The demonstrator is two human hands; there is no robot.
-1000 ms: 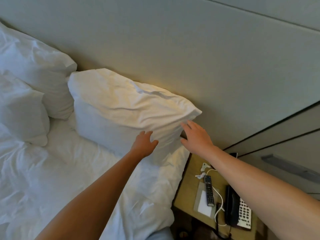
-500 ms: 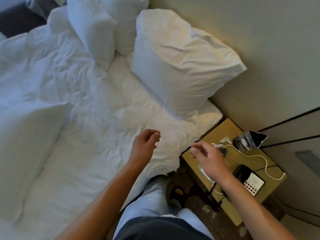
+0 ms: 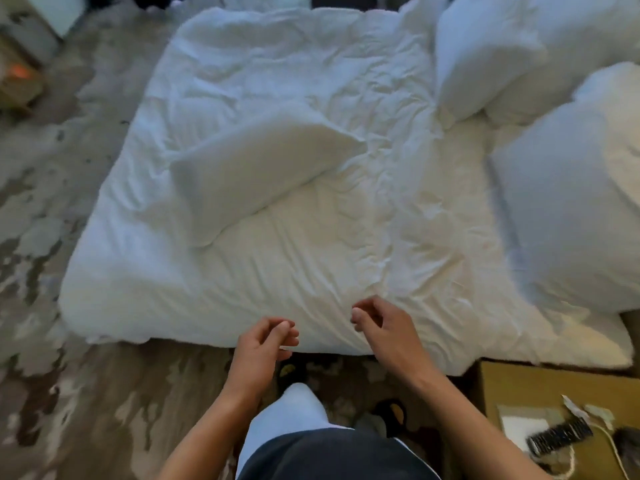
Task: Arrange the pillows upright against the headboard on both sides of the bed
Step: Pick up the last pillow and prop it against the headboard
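A white pillow (image 3: 256, 168) lies flat and slanted on the rumpled white duvet (image 3: 311, 251) in the middle of the bed. Another pillow (image 3: 571, 216) stands at the right edge, on the near side of the bed. Two more pillows (image 3: 485, 60) lean together at the top right. The headboard is out of view. My left hand (image 3: 263, 344) and my right hand (image 3: 381, 323) hover over the bed's near edge with loosely curled fingers and hold nothing. Neither touches a pillow.
A wooden bedside table (image 3: 526, 386) stands at the bottom right with a remote control (image 3: 557, 436), a white cable and paper on it. Patterned carpet (image 3: 69, 393) runs along the left and near sides of the bed. My legs are below the hands.
My hands left the pillow they pressed against the headboard and drew back to the bed's edge. The view swung left from the headboard to the middle of the bed.
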